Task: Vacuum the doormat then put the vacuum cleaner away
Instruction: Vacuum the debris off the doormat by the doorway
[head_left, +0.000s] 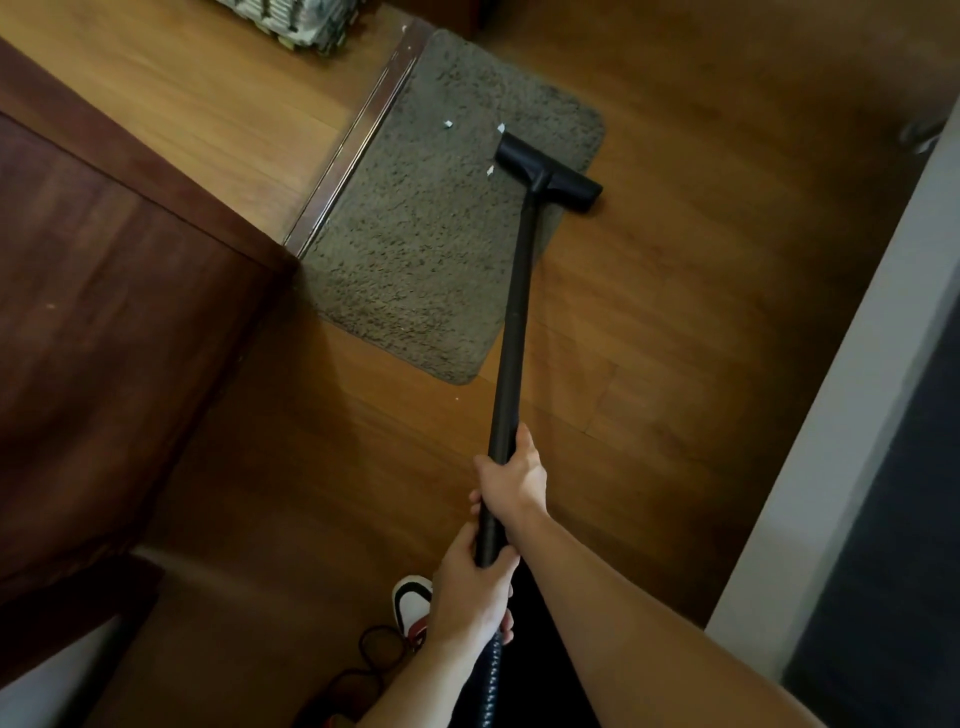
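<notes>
I hold the black vacuum wand with both hands in the lower middle of the frame. My right hand is the higher one: its fingers curl round the tube from behind and the thumb lies along the tube's right side. My left hand grips the bottom end of the wand just below it, fingers closed round the tube where the ribbed hose begins. The two hands are nearly touching.

The wand runs up the frame to the nozzle head, which sits across the right edge of the grey doormat. The nozzle's left end is on the pile and its right end hangs out over the wooden floor. The doormat lies in the upper middle of the frame, its long left edge against a metal threshold strip.

Three small white scraps lie on the mat. One is apart, to the upper left of the nozzle. One is just beside the nozzle's top corner. One is right at its left edge.

A dark wooden door fills the left side of the frame. A woven basket shows at the top edge. A white wall edge runs down the right side. At the bottom, left of my left hand, I see the toe of a white shoe and a thin dark cord looped on the floor.
</notes>
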